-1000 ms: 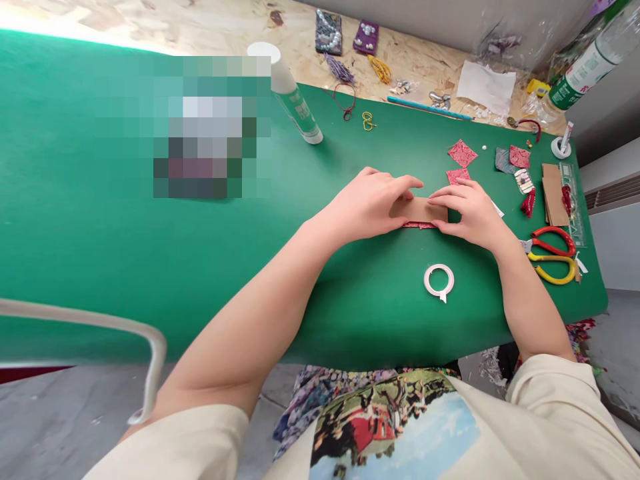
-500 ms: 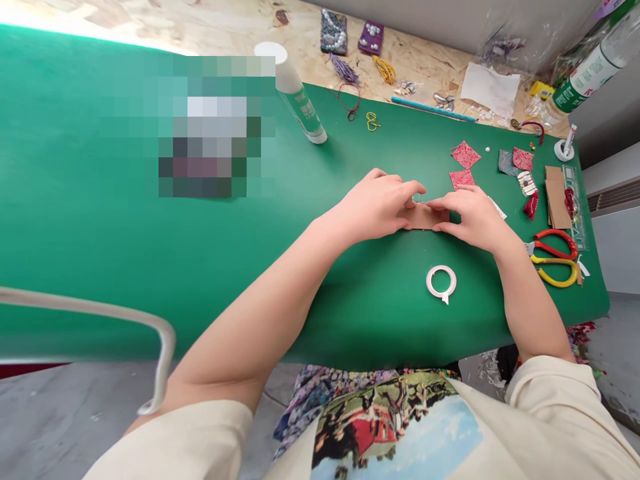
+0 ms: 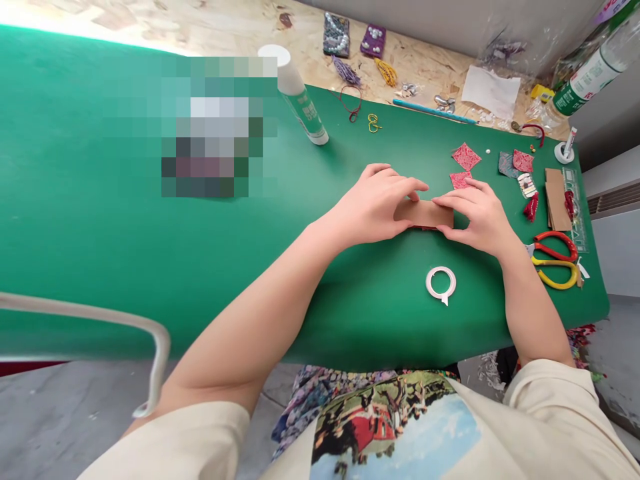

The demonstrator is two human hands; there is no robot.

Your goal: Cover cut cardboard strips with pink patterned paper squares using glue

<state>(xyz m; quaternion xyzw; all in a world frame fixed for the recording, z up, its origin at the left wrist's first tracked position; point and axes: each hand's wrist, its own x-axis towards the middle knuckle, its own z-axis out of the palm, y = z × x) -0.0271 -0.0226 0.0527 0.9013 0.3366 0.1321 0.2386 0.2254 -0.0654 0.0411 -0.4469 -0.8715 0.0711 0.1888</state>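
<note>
A small brown cardboard strip (image 3: 427, 215) lies between my hands, with a thin reddish edge showing along its near side. My left hand (image 3: 383, 203) grips its left end, thumb at the near edge and fingers over the far side. At the other end my right hand (image 3: 477, 213) pinches it between thumb and fingers. Just beyond the right fingers are two red patterned fabric squares (image 3: 466, 156), the nearer one partly covered by the hand. Nearer to me on the green table (image 3: 350, 293) rests a roll of white tape (image 3: 441, 285).
Scissors (image 3: 555, 260) with red and yellow handles lie at the right, by brown cardboard pieces (image 3: 556, 200) and a clear ruler (image 3: 575, 207). A white-capped glue stick (image 3: 303, 100) stands at the back. A blue pencil (image 3: 433, 111) lies along the far edge. A pale bent bar (image 3: 163, 353) is at lower left.
The cardboard strip has tilted so more of its face and a reddish near edge show. My right hand has shifted slightly right, its fingers spread a little wider.
</note>
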